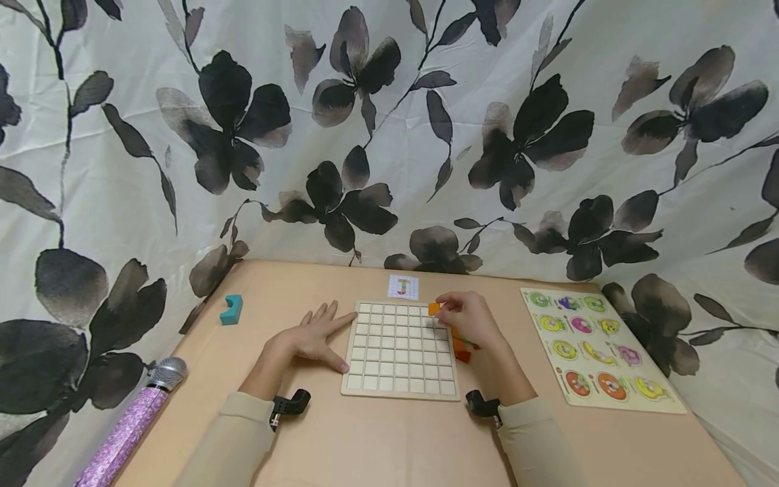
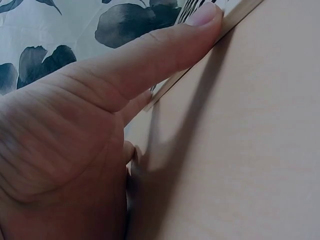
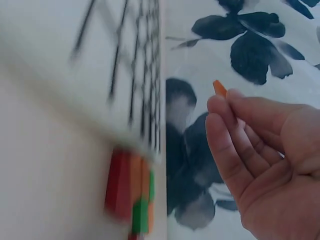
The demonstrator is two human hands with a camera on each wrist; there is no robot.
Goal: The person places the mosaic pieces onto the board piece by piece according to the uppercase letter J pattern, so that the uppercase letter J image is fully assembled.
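A white gridded board (image 1: 402, 348) with a pale wooden rim lies flat in the middle of the table. My left hand (image 1: 313, 338) has its fingers spread, with thumb and index fingertips at the board's left edge; in the left wrist view the thumb (image 2: 165, 57) lies along that edge. Above the board's upper right corner, my right hand (image 1: 471, 318) pinches a small orange block (image 1: 434, 308) between thumb and fingers, also seen in the right wrist view as an orange tip (image 3: 219, 88). Red, orange and green blocks (image 3: 120, 185) lie beside the board's right edge, partly under my right hand.
A small card with a coloured pattern (image 1: 403, 287) lies behind the board. On the left are a teal block (image 1: 231, 310) and a glittery purple microphone (image 1: 130, 426) at the table's edge. A fruit picture board (image 1: 621, 399) lies at right. Floral cloth (image 1: 426, 135) hangs behind.
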